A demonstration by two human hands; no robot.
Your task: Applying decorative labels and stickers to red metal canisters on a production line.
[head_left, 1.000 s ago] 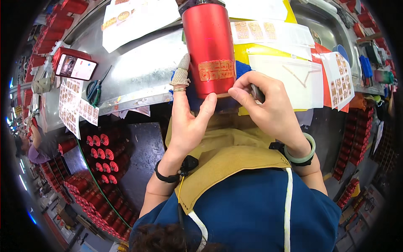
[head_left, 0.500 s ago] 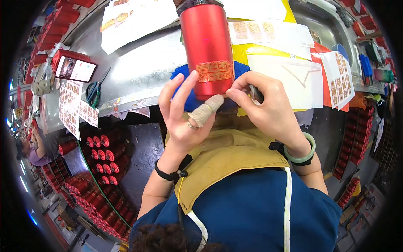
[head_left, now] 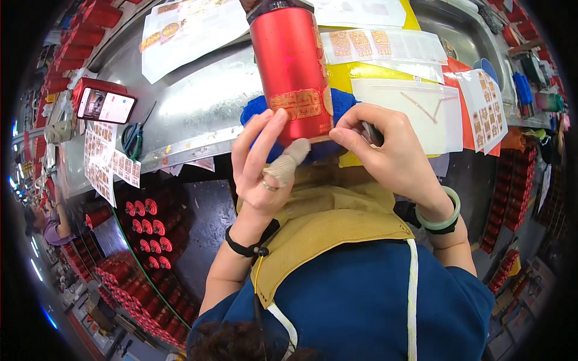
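Observation:
A red cylinder [head_left: 289,66] with a raised gold pattern band [head_left: 296,105] lies with its near end over a blue cloth [head_left: 344,103]. My left hand [head_left: 262,162] is at that near end, fingers stretched out; one digit wears a beige cloth cover and touches the rim. At the right of the rim, my right hand [head_left: 385,141] pinches the end of a thin brownish strip [head_left: 320,139] between thumb and forefinger. A dark-handled tool [head_left: 374,133] is tucked inside the same hand; its far part is hidden by the fingers.
Sheets of gold stickers [head_left: 379,45] lie on the metal table [head_left: 198,102], some over a yellow sheet. Scissors [head_left: 133,137] and a propped phone [head_left: 106,105] are at left. Racks of red cylinders [head_left: 147,283] stand below the table, and another person [head_left: 51,222] is at far left.
The cylinder has turned and shifted slightly left, so its pattern band sits further left and another gold piece shows at its right side. My left hand has moved left with it.

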